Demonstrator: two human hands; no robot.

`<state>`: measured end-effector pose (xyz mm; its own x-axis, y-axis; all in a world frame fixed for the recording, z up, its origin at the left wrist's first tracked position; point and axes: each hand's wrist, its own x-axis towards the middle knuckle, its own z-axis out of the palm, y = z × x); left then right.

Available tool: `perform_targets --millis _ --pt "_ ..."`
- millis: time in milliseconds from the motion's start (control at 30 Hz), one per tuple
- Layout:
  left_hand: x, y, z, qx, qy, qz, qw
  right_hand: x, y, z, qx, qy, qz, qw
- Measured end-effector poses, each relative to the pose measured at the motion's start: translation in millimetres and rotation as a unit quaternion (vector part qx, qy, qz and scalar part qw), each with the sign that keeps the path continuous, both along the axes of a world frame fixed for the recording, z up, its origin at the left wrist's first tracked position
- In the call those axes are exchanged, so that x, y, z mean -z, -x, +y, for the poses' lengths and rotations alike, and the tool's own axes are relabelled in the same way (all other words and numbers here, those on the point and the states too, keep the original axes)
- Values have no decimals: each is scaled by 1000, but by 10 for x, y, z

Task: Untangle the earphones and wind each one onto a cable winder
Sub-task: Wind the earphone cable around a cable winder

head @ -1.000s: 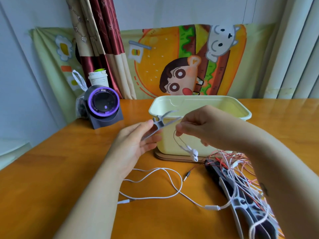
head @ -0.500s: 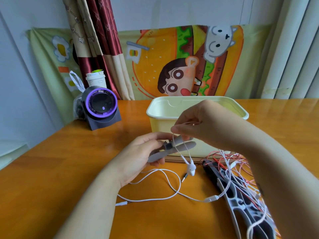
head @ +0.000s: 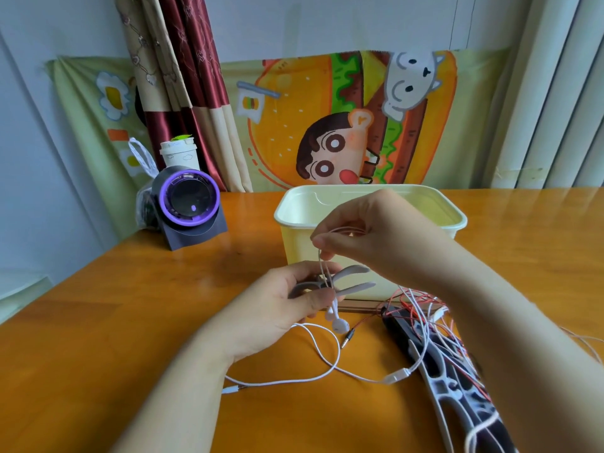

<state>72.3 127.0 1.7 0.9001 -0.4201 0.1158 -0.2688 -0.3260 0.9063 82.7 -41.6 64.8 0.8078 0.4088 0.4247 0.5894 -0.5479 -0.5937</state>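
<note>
My left hand (head: 287, 302) grips a grey cable winder (head: 346, 281) whose two prongs point right, in front of the cream box. Just above it my right hand (head: 362, 237) pinches the white earphone cable, which drops across the winder. The two white earbuds (head: 336, 322) dangle below the winder beside my left thumb. The rest of the white cable (head: 313, 374) loops over the table to an inline remote (head: 397, 376). A tangle of red and white earphone cables (head: 434, 318) lies on more winders (head: 454, 387) at the right, partly hidden under my right forearm.
A cream plastic box (head: 327, 243) stands on a wooden base behind my hands. A dark device with a purple ring (head: 191, 204), a cup and a plastic bag sit at the table's back left. A metal jack plug (head: 348, 338) lies by the earbuds.
My left hand has lowered the winder from box-rim height toward the table. My right hand has brought the cable down across the winder, and the earbuds now hang below it.
</note>
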Motion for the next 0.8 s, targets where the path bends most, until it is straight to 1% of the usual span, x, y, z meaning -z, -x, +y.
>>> perform_targets --millis 133,300,533,600,667,733,800 --pt "42 -24 -16 2 8 5 1000 38 -22 42 -4 -8 1 1000" --pt "65 -19 -37 15 -4 13 1000 66 -46 61 -7 -41 20 999" --pt "34 0 -66 15 17 13 1000 154 -131 67 38 -50 29 998" --pt "31 -15 -27 2 64 24 998 157 -160 42 67 -42 11 997" --pt "20 -42 13 -35 154 50 986 143 -181 -2 101 -25 -22 994" --pt "4 -76 30 -99 253 85 959 102 -153 -31 131 -26 -62 989" --pt "-6 -103 46 -156 323 113 927 57 -85 -12 145 -45 -103 983"
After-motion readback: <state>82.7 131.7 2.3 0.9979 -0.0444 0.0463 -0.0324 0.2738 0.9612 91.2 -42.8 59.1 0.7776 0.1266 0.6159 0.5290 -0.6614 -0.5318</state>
